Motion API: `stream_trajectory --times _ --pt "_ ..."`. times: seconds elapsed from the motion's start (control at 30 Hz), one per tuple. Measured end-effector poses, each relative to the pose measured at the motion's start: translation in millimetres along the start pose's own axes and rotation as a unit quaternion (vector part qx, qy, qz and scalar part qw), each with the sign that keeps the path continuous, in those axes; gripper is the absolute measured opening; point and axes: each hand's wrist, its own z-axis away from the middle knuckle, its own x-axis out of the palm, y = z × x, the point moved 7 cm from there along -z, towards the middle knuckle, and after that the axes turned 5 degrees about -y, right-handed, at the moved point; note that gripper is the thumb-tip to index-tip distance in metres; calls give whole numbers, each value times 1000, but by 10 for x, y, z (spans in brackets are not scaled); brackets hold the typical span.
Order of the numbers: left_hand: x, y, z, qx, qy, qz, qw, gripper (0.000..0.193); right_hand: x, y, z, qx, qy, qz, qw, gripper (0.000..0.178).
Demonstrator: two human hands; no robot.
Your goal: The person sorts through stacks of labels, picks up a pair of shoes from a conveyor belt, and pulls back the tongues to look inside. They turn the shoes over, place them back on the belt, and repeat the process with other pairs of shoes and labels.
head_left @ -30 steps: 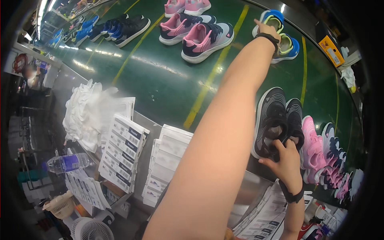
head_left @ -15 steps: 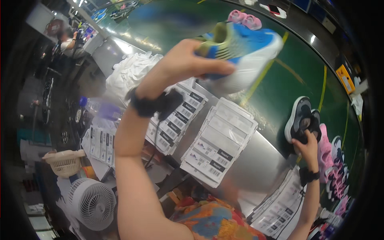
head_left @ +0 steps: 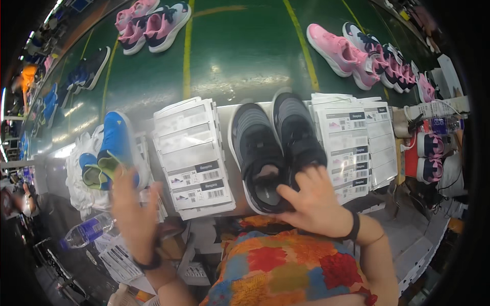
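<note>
A pair of black sneakers (head_left: 258,148) with grey striped toes and white soles is in front of me, between two stacks of label sheets. My right hand (head_left: 314,201) grips the pair at the heel openings, its fingers curled over the collars. On the left, blue sneakers (head_left: 118,135) with yellow-green linings lie on a heap of white cloth or paper (head_left: 76,158). My left hand (head_left: 133,217) is just beside their heels, blurred by motion, with thumb and fingers apart and nothing held.
Label sheets (head_left: 191,148) are stacked at centre left, and more label sheets (head_left: 347,148) at right. Beyond runs a green surface (head_left: 245,51) with yellow lines, carrying pink sneakers (head_left: 334,48) and other pairs. A plastic bottle (head_left: 89,230) lies at lower left.
The blue sneaker has left my left hand and now rests on the white heap. My right hand has brought the black sneakers from the green surface to between the label stacks. The view has turned.
</note>
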Motion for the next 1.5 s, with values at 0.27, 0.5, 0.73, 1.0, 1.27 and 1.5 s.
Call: stream_trajectory --times 0.27,0.5,0.73,1.0,1.27,1.5 --pt "885 1397 220 218 -93 278 931 52 -123 194 313 -6 160 -61 985 44" --pt "837 1493 94 368 36 247 896 34 -188 389 106 -91 196 97 972 31" --pt "545 1685 -409 298 -101 263 912 21 -449 502 -355 -127 213 12 969 18" --pt "873 1446 -160 299 -160 209 917 51 -679 966 -772 -48 131 -232 963 3" --pt "589 1492 -685 253 -69 236 936 22 -609 1084 -994 32 -20 -237 971 12" --pt "687 1477 -1068 106 -200 343 911 18 -438 1192 -1064 162 -58 -369 913 18"
